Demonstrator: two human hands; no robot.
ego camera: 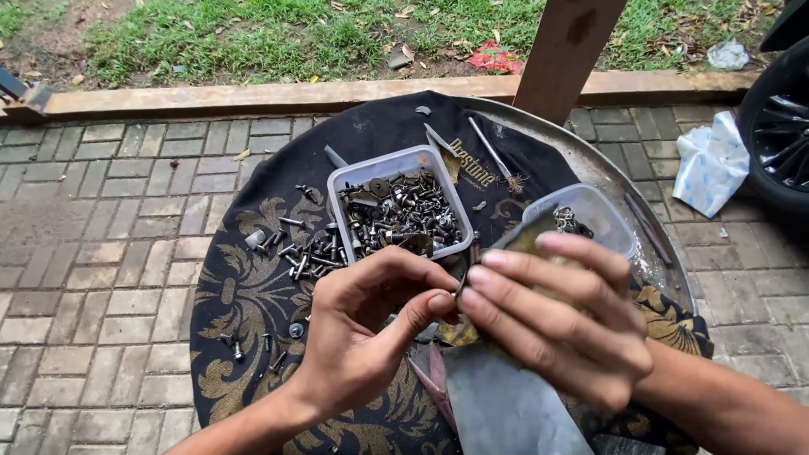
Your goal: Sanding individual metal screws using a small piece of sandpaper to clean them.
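We see the fingers (438,302) of the left hand (366,337) pinched together, thumb tip against fingertips, right at the fingertips of the right hand (552,316). What they pinch is too small and too hidden to name. The right hand's fingers lie straight and close together, pressed flat over a thin, dull, greyish-brown sheet (514,240); one edge of it shows above the fingertips and the rest is covered by the hand. So the sheet sits under the right fingers and just beside the left fingertips, above the middle of the table.

Below the hands lies a flat grey sheet (506,404), matt and smooth, with a reddish strip (431,379) along its left edge.

Further out, a clear plastic tub (399,211), rectangular with rounded corners, is full of dark metal screws, bolts and washers. A loose heap of bolts (303,253) lies just left of it on the cloth, with a few strays nearer the left wrist. A second clear tub (590,215), behind the right hand, holds a few small metal bits.

All this rests on a black cloth (244,286) with a gold scroll pattern, spread over a round metal table (607,168) whose bare rim shows at the right. A wooden post (569,50) rises behind it. Grey paving bricks (101,236) surround the table, with grass (253,34) beyond.
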